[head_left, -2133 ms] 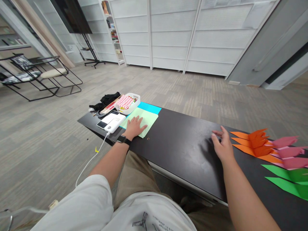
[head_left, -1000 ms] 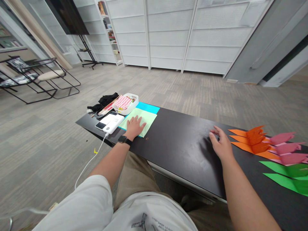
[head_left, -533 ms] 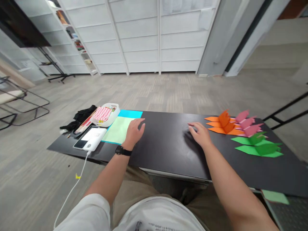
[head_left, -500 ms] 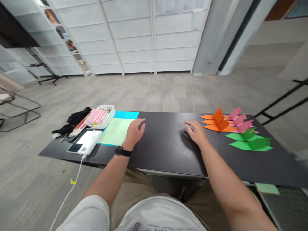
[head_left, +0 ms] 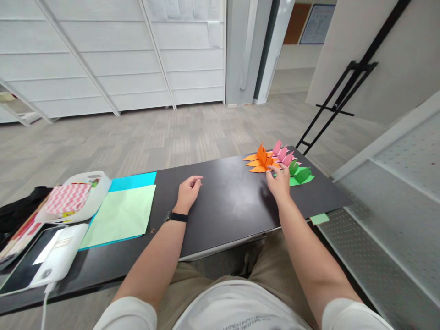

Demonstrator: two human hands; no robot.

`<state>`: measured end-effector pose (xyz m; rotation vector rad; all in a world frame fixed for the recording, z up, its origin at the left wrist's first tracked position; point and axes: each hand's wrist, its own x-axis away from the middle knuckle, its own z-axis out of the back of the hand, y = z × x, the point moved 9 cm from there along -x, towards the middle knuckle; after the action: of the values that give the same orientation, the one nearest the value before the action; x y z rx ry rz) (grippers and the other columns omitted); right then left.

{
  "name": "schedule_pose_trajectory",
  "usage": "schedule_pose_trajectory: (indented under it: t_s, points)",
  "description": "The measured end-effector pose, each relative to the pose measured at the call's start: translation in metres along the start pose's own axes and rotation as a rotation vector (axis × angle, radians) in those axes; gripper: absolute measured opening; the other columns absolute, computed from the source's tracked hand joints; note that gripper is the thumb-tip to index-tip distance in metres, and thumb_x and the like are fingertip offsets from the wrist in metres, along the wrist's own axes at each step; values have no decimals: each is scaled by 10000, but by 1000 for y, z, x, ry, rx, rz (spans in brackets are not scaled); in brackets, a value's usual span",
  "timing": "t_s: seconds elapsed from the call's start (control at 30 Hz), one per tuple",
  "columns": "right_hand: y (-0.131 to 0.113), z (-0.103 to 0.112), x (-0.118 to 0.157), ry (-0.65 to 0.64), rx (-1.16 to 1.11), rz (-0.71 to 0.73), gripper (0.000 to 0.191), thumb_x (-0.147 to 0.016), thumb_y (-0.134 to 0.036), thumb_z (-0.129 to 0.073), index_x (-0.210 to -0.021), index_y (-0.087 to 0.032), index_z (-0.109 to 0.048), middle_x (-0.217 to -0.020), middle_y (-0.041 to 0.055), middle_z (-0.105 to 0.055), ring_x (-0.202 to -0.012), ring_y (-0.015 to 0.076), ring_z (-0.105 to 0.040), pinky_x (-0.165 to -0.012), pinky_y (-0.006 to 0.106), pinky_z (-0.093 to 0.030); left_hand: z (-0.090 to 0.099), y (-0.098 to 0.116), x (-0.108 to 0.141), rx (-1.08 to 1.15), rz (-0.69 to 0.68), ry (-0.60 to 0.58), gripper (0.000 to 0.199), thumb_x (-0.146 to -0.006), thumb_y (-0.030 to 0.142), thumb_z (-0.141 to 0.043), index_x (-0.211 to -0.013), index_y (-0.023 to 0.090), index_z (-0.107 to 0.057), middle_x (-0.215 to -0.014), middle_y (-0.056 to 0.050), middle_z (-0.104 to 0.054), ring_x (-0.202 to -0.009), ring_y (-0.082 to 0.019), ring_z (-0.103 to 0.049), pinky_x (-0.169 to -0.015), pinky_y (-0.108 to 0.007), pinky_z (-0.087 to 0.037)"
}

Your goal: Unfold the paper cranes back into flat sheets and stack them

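My right hand (head_left: 279,183) is at the folded-paper figures, its fingers slightly apart and curved. Its fingertips reach the near edge of the orange paper figures (head_left: 260,161); whether they touch them I cannot tell. Green paper figures (head_left: 302,176) lie just right of this hand, partly hidden by it. Behind them stand pink paper figures (head_left: 285,155). All have pointed flat ends and upright folded parts. Over the table's middle, my left hand (head_left: 188,192) is loosely closed, thumb close to the fingers, with nothing visible in it. A black watch is on that wrist.
On the dark table (head_left: 220,206), left, lie light green paper sheets (head_left: 120,215) over blue ones (head_left: 134,181). Beyond are a white basket (head_left: 103,195) with a pink zigzag-patterned item and a white device (head_left: 60,254) with a cable. A black stand (head_left: 335,107) rises behind the right end.
The view has turned right. My right hand has moved from the bare tabletop to the orange and green paper figures. My left hand's thumb has come in toward its fingers.
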<state>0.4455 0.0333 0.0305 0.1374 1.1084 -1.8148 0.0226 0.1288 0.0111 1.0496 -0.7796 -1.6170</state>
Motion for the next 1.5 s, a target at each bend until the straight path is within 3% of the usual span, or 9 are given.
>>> schedule_pose_trajectory:
  t_s: [0.17,0.37,0.47,0.57,0.77,0.9,1.17,1.3,1.5]
  points:
    - [7,-29,0,-149,167,-3,464,-927,-358,-605,-1311,-139,-747,-1523,224,-578,-1445,356,-504,-1251,540,-363,5,-11,-3,70,23,11,286,-935,381,-611,-1057,193,-789,-815,-25,-733,-682,-154,-626,-675,-277,-475]
    - [-14,-3,4,-67,142,55,430,-927,-314,-545,-1264,-149,-755,-1325,201,-729,-1243,341,-648,-1130,530,-477,6,-3,-2,86,6,3,273,-948,379,-612,-1061,209,-793,-823,-23,-734,-709,-161,-637,-697,-288,-478]
    - [-44,19,11,-45,53,117,332,-939,-298,-546,-1137,-192,-790,-1212,159,-778,-1153,325,-697,-1055,497,-531,6,3,-2,140,-2,3,264,-949,383,-637,-1068,208,-795,-864,-34,-751,-778,-174,-676,-763,-305,-511]
    - [-97,23,19,-102,-128,234,243,-965,-305,-571,-1035,-232,-792,-1100,108,-804,-1083,294,-728,-1013,468,-559,2,8,-1,257,2,-26,293,-930,428,-703,-1097,203,-788,-951,-53,-770,-861,-190,-704,-826,-319,-540]
    - [-214,-40,36,-432,-557,398,202,-998,-327,-621,-1042,-278,-811,-1110,53,-825,-1081,240,-758,-998,427,-586,-7,17,0,517,-15,-156,426,-911,518,-775,-1200,206,-748,-1224,-110,-772,-1161,-244,-713,-1042,-381,-541]
    - [-252,-91,45,-555,-696,406,206,-995,-337,-627,-1020,-292,-826,-1114,42,-825,-1102,233,-754,-1044,438,-575,8,11,-7,677,21,-100,397,-860,484,-841,-1110,197,-725,-1154,-80,-775,-1092,-214,-721,-1026,-366,-550]
    - [-222,-135,64,-602,-957,182,171,-991,-410,-684,-1103,-297,-748,-1161,53,-797,-1105,240,-757,-1038,463,-594,18,0,-12,684,113,-56,355,-810,432,-886,-994,180,-717,-953,-38,-776,-871,-164,-720,-851,-308,-576]
    - [-205,-129,57,-516,-995,112,211,-978,-400,-721,-1156,-293,-684,-1110,48,-792,-1052,221,-765,-1011,437,-610,14,5,-8,650,112,-56,345,-802,427,-889,-986,182,-730,-936,-34,-778,-855,-162,-723,-832,-302,-577]
    - [-213,-113,51,-417,-849,263,239,-968,-338,-712,-1203,-297,-723,-1101,51,-786,-1016,223,-763,-960,428,-633,18,18,-4,408,2,-49,285,-832,406,-861,-989,186,-770,-919,-45,-782,-857,-180,-722,-844,-329,-579]
